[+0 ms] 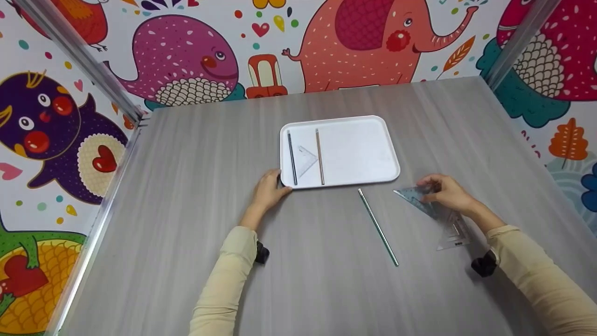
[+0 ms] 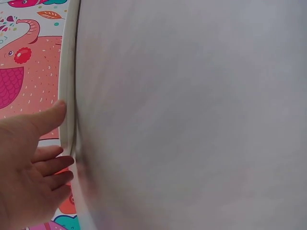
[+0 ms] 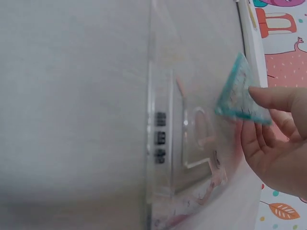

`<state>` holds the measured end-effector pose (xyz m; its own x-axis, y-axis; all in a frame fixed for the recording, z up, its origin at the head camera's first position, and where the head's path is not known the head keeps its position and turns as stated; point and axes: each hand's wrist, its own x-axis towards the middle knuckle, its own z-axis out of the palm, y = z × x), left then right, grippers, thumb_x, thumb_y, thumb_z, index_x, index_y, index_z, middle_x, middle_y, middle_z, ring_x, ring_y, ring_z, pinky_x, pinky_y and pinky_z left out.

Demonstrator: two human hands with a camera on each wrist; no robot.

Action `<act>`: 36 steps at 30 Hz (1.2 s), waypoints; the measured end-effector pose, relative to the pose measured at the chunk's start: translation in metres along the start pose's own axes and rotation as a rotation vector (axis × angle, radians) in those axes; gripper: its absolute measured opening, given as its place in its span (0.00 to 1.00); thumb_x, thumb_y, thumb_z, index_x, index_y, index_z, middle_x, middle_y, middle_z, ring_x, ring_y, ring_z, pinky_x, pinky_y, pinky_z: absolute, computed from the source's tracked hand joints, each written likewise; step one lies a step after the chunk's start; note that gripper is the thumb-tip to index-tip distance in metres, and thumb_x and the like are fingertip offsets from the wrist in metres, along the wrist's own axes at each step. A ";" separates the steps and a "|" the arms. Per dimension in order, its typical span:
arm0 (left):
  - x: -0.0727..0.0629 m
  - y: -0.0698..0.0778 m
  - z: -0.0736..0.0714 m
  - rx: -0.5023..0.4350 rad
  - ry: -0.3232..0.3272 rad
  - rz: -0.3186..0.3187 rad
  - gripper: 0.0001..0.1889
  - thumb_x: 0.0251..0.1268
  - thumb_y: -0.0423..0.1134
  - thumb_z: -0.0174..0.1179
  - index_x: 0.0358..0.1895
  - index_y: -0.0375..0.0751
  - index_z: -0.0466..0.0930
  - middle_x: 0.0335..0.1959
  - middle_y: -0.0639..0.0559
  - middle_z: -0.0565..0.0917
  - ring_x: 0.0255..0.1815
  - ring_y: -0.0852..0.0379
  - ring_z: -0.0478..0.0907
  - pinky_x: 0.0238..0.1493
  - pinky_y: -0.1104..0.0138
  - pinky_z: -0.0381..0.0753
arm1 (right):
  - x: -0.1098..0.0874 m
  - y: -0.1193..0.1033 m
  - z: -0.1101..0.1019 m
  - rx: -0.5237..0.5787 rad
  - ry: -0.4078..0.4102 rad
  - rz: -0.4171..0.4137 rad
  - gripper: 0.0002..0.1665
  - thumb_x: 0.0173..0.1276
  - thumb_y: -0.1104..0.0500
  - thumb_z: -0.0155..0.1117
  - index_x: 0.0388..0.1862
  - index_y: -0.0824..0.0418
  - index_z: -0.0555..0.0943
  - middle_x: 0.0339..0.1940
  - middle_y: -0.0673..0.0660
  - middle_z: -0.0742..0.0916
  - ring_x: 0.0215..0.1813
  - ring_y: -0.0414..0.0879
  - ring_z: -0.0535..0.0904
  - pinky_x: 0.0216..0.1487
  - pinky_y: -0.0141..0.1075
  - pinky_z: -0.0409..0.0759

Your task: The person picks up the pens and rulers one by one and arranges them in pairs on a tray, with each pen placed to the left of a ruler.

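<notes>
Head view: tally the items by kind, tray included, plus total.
Pencils: 3 (dark pencil and brown pencil on the tray, green pencil on the table)
Set squares: 3 (clear set square on the tray, second clear set square on the table, blue-green set square in the right hand)
Tray: 1
Total: 7

printed elephant (image 1: 359,63) | printed whale (image 1: 179,58) | grey tabletop (image 1: 196,177) | metal posts (image 1: 81,57)
</notes>
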<state>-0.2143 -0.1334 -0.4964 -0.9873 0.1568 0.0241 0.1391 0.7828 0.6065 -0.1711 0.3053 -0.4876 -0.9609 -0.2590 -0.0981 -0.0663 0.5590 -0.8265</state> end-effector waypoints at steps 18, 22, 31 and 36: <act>0.000 0.000 0.001 -0.008 0.012 0.021 0.27 0.52 0.36 0.65 0.56 0.28 0.71 0.54 0.35 0.74 0.58 0.43 0.69 0.61 0.57 0.65 | -0.007 -0.011 0.002 0.329 -0.105 0.086 0.19 0.61 0.67 0.58 0.50 0.76 0.72 0.34 0.48 0.79 0.34 0.37 0.74 0.32 0.28 0.76; 0.000 0.000 0.000 -0.005 0.012 0.028 0.28 0.52 0.36 0.65 0.55 0.26 0.70 0.54 0.34 0.73 0.58 0.42 0.68 0.61 0.56 0.65 | -0.006 -0.017 0.004 0.436 -0.110 0.080 0.14 0.61 0.68 0.58 0.46 0.68 0.77 0.33 0.48 0.80 0.32 0.36 0.74 0.29 0.27 0.75; 0.000 -0.001 0.000 0.008 0.024 0.042 0.25 0.51 0.37 0.66 0.53 0.28 0.72 0.52 0.37 0.76 0.56 0.44 0.71 0.59 0.57 0.67 | -0.004 -0.029 0.011 0.486 -0.097 0.115 0.13 0.60 0.70 0.57 0.42 0.59 0.80 0.33 0.47 0.82 0.30 0.35 0.74 0.26 0.25 0.72; 0.000 -0.001 0.000 0.013 0.033 0.056 0.25 0.51 0.37 0.66 0.52 0.27 0.73 0.50 0.36 0.76 0.55 0.43 0.71 0.58 0.57 0.68 | -0.001 -0.034 0.015 0.479 -0.074 0.136 0.14 0.60 0.71 0.54 0.42 0.59 0.80 0.29 0.46 0.81 0.29 0.35 0.74 0.26 0.25 0.72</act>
<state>-0.2139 -0.1337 -0.4973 -0.9798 0.1810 0.0844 0.1954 0.7812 0.5929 -0.1634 0.2747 -0.4680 -0.9295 -0.2736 -0.2473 0.2056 0.1720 -0.9634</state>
